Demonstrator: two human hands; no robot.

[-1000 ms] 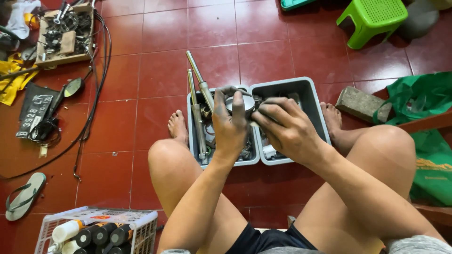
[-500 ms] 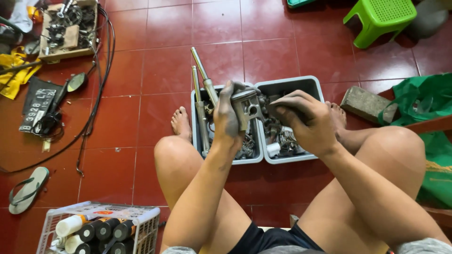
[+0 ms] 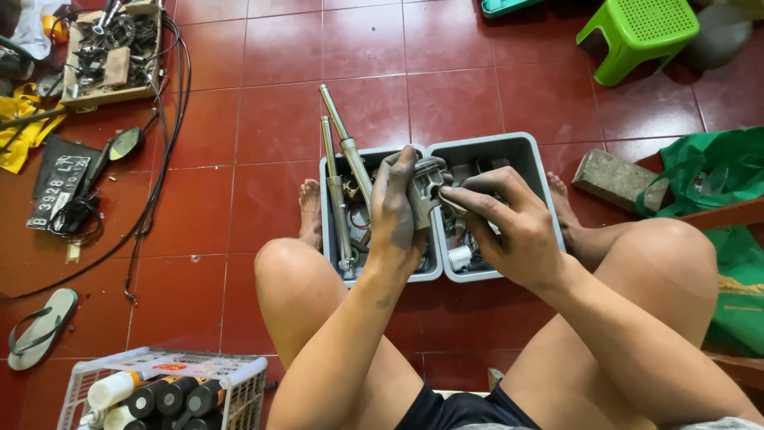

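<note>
Centre of the frame: the left hand [image 3: 395, 209], blackened with grease, is wrapped around a small grey metal engine part [image 3: 427, 187] and holds it above two grey plastic bins [image 3: 525, 151] standing side by side on the red tiled floor [image 3: 270, 103]. The right hand [image 3: 509, 223] pinches a thin tool against the part's right side; the tool itself is too hidden to identify. Two long metal fork tubes [image 3: 344, 159] lean out of the left bin toward the upper centre. Upper right: a green plastic stool [image 3: 637, 32]. Lower left: a white wire basket [image 3: 239, 382] containing spray cans.
</note>
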